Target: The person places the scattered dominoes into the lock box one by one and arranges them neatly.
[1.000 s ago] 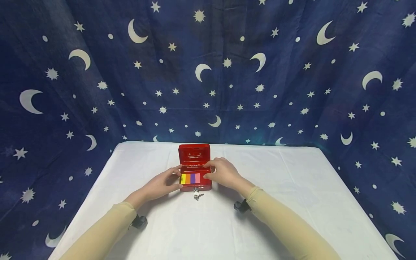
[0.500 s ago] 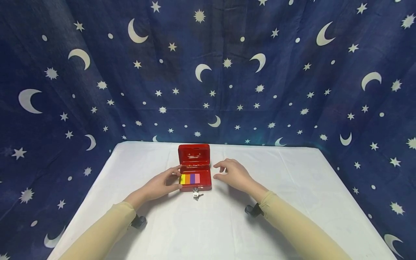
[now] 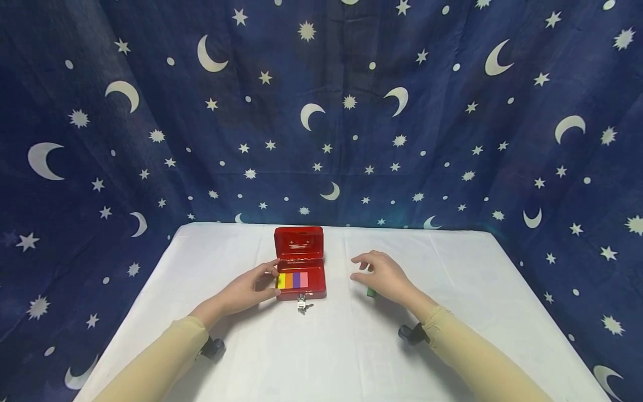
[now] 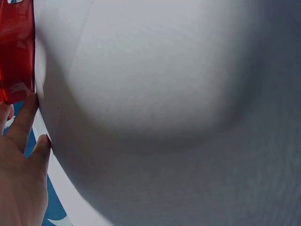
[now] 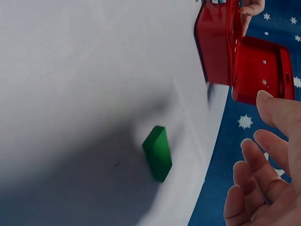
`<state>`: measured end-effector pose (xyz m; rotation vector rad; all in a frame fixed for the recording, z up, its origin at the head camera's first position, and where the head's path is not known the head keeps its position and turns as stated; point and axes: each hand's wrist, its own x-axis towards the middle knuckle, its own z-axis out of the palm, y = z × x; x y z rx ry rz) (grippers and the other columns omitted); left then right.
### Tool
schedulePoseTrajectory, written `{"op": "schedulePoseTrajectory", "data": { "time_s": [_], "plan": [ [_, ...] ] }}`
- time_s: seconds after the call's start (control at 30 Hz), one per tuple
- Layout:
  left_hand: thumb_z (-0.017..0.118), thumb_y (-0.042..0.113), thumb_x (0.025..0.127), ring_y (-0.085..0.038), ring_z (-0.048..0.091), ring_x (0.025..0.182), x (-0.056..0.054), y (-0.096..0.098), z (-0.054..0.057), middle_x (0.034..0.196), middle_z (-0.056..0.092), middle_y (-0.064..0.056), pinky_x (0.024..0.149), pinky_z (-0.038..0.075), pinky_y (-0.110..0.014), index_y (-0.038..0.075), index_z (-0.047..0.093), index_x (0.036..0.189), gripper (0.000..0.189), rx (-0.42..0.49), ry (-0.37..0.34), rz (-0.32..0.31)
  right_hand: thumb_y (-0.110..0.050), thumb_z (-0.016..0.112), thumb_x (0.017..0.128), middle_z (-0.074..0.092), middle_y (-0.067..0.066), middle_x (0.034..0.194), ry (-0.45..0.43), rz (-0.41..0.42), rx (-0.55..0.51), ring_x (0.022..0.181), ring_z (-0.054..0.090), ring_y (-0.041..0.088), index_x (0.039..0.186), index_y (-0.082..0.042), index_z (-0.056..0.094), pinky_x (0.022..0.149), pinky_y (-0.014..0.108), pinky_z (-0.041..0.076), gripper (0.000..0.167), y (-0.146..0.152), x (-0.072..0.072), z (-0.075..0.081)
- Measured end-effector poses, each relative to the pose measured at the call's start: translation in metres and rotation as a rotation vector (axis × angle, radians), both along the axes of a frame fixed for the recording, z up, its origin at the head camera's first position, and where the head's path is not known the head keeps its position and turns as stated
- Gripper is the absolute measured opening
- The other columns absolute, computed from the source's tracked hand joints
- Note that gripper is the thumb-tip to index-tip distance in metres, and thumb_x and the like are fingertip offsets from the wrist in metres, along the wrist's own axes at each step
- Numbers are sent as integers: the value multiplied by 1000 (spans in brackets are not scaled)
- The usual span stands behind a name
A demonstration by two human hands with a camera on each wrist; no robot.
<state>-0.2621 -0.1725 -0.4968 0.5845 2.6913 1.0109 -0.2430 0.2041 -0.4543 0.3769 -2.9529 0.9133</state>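
A small red cash box [image 3: 315,277] stands with its lid [image 3: 298,244] raised. Inside it, yellow, orange, purple and pink blocks [image 3: 293,280] lie side by side at the left. My left hand [image 3: 246,289] grips the box's left end, thumb at the front corner and fingers at the back; the left wrist view shows fingertips at the red wall [image 4: 18,52]. Right of the box, my right hand [image 3: 387,274] holds nothing, its fingers loosely bent. Below it a green block [image 5: 158,153] lies on the cloth, partly covered by the hand in the head view.
Keys [image 3: 303,305] hang from the lock at the box's front. A white cloth [image 3: 321,352] covers the table. Behind and at the sides hangs a dark blue curtain [image 3: 281,84] with moons and stars.
My right hand has moved from over the box's right side away to the right, and the green block now shows beneath it. The left hand has stayed at the box.
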Motion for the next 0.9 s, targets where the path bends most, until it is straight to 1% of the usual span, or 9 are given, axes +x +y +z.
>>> {"op": "schedulePoseTrajectory", "data": {
  "time_s": [0.13,0.3,0.57,0.73,0.9],
  "plan": [
    [77,51,88,-25,32,151,1,0,-1,163,35,14,116,31,-62,32,59,123,44,4,-7,4,-33,82,87,64,-8,95,-20,-21,0,92,58,16,125,-16,73,78,36,50,43,8,2,-2],
    [76,52,88,-25,31,151,2,0,1,163,35,14,117,30,-61,30,58,123,45,9,-11,0,-33,81,88,66,-5,98,-26,-33,-4,94,59,18,125,-14,72,81,39,50,43,19,6,-6],
    [76,48,89,-26,34,150,1,-1,3,163,36,11,116,31,-61,29,58,123,43,7,12,-11,-31,80,88,68,2,104,-25,-41,-13,99,60,21,126,-12,72,85,44,51,43,39,12,-14],
    [76,49,89,-27,34,150,2,-1,3,163,36,11,116,31,-62,29,58,123,43,14,16,-19,-32,81,88,69,2,105,-23,-59,-15,98,61,21,125,-12,72,87,45,52,43,48,16,-19],
    [76,50,89,-26,32,151,1,0,1,163,35,13,116,31,-63,31,58,122,42,12,2,-14,-32,83,87,69,2,105,-40,-75,-8,95,61,19,124,-12,72,84,43,52,44,52,21,-25]
  ]
}}
